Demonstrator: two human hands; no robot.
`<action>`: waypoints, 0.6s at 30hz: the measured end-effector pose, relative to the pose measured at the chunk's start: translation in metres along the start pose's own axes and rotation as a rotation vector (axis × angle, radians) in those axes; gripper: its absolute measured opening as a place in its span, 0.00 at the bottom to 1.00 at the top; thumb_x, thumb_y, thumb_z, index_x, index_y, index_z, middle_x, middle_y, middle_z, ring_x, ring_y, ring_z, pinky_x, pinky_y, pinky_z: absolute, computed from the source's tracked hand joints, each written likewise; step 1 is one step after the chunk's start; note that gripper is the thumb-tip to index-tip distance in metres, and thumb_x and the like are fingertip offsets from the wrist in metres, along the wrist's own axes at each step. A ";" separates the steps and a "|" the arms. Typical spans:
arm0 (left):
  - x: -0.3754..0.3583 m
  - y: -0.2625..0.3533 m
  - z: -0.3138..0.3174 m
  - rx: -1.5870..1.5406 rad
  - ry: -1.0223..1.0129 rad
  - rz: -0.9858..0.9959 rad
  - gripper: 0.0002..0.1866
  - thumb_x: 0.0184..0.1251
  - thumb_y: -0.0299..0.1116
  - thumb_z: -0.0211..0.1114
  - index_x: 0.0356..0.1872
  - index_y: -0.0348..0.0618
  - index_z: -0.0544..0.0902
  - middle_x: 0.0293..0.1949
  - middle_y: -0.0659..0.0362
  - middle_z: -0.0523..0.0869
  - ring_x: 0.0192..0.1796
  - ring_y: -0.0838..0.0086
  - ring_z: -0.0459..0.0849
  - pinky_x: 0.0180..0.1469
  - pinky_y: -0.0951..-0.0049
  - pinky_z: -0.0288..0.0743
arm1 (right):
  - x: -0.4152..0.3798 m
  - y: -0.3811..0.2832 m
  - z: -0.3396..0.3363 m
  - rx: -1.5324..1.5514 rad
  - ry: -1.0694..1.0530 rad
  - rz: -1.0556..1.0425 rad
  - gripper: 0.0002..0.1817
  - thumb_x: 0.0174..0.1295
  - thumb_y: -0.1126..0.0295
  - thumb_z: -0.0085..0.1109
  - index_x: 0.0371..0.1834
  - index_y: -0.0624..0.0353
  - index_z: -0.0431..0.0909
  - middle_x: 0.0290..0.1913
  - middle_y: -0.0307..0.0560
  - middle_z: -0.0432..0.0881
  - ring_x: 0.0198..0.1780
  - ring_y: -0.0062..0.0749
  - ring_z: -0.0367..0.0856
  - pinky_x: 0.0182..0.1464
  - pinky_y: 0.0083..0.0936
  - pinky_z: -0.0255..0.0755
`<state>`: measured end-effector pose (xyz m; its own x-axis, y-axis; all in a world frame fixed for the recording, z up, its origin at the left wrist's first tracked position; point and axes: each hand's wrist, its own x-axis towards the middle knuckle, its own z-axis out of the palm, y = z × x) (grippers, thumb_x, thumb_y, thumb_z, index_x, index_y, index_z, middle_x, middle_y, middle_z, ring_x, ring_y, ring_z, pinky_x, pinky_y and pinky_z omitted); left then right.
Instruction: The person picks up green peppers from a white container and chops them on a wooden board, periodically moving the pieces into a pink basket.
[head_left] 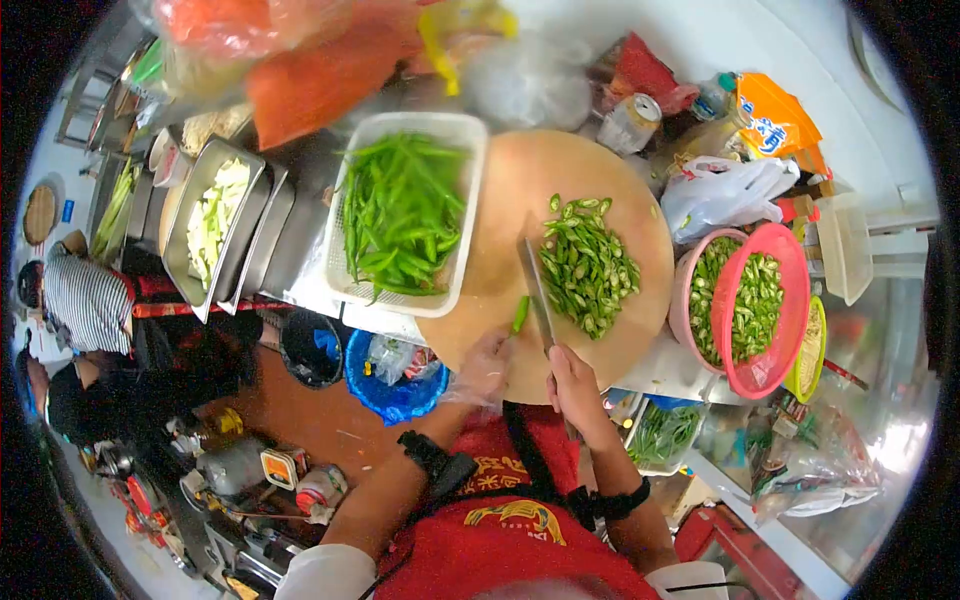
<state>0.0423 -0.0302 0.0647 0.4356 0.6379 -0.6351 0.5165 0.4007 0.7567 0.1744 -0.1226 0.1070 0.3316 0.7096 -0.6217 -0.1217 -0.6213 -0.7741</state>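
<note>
My right hand (574, 384) grips the handle of a knife (539, 295), whose blade lies over the round cutting board (500, 170). Just left of the blade, my left hand (485, 368), in a clear plastic glove, holds a green pepper (520, 315) at its lower end. A pile of sliced green peppers (588, 262) rests on the board, right of the knife. Whole green peppers (405, 210) fill a white basket (473, 215) that overlaps the board's left edge.
Right of the board are a pink bowl (682, 310) and a tilted pink basket (735, 330) with sliced peppers. Metal trays (262, 215) stand left. A blue-lined bin (400, 400) is lower left. A can (630, 122) and bags sit behind. Another person (90, 300) is at far left.
</note>
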 end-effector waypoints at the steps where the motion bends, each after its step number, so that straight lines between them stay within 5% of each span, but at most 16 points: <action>1: 0.000 -0.005 0.002 -0.018 0.013 -0.009 0.19 0.67 0.37 0.53 0.56 0.43 0.75 0.34 0.54 0.82 0.31 0.74 0.79 0.31 0.71 0.74 | -0.004 0.001 0.000 -0.015 0.034 -0.013 0.21 0.72 0.51 0.39 0.37 0.59 0.70 0.13 0.36 0.66 0.11 0.17 0.62 0.14 0.17 0.57; 3: 0.003 -0.018 0.006 -0.105 -0.033 0.034 0.15 0.69 0.35 0.52 0.52 0.43 0.78 0.28 0.61 0.79 0.21 0.77 0.74 0.24 0.73 0.70 | -0.005 0.003 0.000 -0.059 0.041 -0.021 0.20 0.72 0.52 0.39 0.37 0.59 0.70 0.13 0.35 0.66 0.11 0.17 0.62 0.14 0.16 0.57; 9: 0.019 -0.036 0.008 -0.083 -0.033 0.179 0.17 0.65 0.31 0.50 0.54 0.47 0.77 0.30 0.58 0.82 0.23 0.73 0.80 0.26 0.72 0.75 | -0.009 -0.009 -0.003 -0.019 -0.006 0.061 0.20 0.72 0.51 0.38 0.36 0.58 0.69 0.14 0.36 0.66 0.11 0.17 0.62 0.14 0.17 0.58; 10: 0.019 -0.040 0.010 -0.104 -0.025 0.179 0.17 0.65 0.31 0.50 0.54 0.47 0.77 0.30 0.58 0.82 0.23 0.73 0.80 0.26 0.72 0.75 | -0.011 -0.006 -0.005 -0.043 0.002 0.020 0.21 0.71 0.51 0.40 0.42 0.60 0.71 0.13 0.36 0.66 0.11 0.18 0.63 0.14 0.18 0.58; 12: 0.011 -0.023 0.005 -0.063 -0.074 -0.057 0.15 0.66 0.34 0.51 0.51 0.48 0.79 0.26 0.60 0.82 0.23 0.73 0.80 0.26 0.72 0.75 | -0.007 0.000 -0.005 -0.081 0.006 -0.025 0.23 0.70 0.51 0.41 0.49 0.61 0.73 0.12 0.36 0.67 0.11 0.19 0.63 0.15 0.20 0.59; 16: 0.010 -0.018 0.003 -0.090 0.015 0.088 0.15 0.66 0.39 0.53 0.47 0.46 0.81 0.22 0.60 0.80 0.22 0.73 0.79 0.25 0.71 0.74 | 0.000 -0.006 -0.002 -0.079 -0.042 0.024 0.23 0.71 0.50 0.40 0.41 0.61 0.72 0.12 0.37 0.66 0.10 0.19 0.63 0.14 0.19 0.58; 18: 0.001 -0.008 0.000 -0.121 -0.013 -0.047 0.16 0.67 0.41 0.53 0.45 0.44 0.81 0.21 0.58 0.80 0.21 0.71 0.78 0.27 0.69 0.74 | -0.008 -0.008 0.001 -0.062 0.032 0.005 0.23 0.71 0.49 0.40 0.40 0.60 0.72 0.12 0.37 0.66 0.10 0.19 0.63 0.14 0.19 0.58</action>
<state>0.0386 -0.0327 0.0573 0.4227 0.6082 -0.6718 0.4442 0.5071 0.7386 0.1723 -0.1229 0.1184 0.3615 0.6962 -0.6202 -0.0656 -0.6446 -0.7617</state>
